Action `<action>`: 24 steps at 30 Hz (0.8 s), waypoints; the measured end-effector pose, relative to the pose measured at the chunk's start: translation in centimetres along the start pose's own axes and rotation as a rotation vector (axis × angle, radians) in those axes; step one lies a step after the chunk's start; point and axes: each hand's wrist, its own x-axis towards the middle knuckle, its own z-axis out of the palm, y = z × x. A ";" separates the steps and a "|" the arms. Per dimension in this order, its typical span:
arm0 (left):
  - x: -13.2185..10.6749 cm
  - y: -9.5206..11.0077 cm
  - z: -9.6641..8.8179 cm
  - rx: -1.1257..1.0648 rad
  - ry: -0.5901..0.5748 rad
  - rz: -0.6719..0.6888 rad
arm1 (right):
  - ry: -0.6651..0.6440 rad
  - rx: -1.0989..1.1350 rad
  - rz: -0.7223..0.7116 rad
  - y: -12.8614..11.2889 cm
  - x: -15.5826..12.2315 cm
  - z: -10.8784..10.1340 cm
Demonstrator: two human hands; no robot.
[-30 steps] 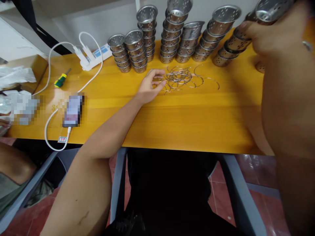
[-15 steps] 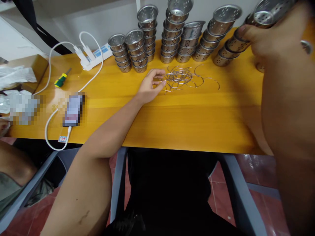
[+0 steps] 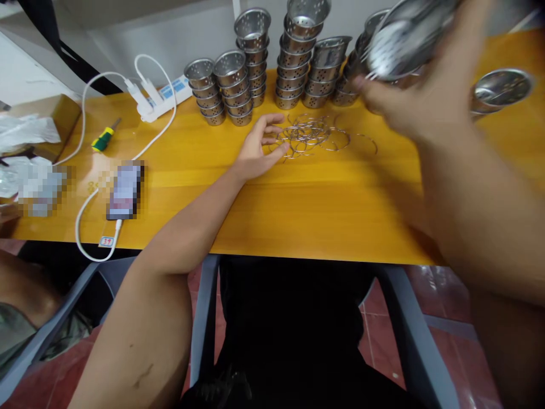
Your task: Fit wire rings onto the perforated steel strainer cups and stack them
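Note:
My left hand rests on the yellow table with its fingers spread, the tips touching a tangle of thin metal wire rings. My right hand is raised at the upper right, blurred by motion, with its fingers closed round a perforated metal cup. Behind the rings stand several stacks of the same perforated metal cups. Another single cup sits at the far right.
A white power strip with cables lies at the back left, with a green-handled screwdriver, a phone on a charging cable and plastic wrapping. Another person's arm shows at the lower left beside a grey chair frame.
My right hand has lifted a cup off the right stack and swung it leftward and toward me. The left hand stays on the wire rings, fingers slightly more spread.

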 end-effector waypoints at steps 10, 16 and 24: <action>-1.5 5.6 0.5 0.066 -0.097 0.210 | -0.321 -0.019 0.101 -5.8 -6.4 11.3; -0.9 3.6 1.3 -0.008 -0.058 0.157 | -0.306 -0.147 0.103 -4.7 -6.7 11.3; -0.1 2.6 -0.8 -0.099 -0.035 0.008 | -0.381 -0.054 0.142 -3.1 -7.5 12.2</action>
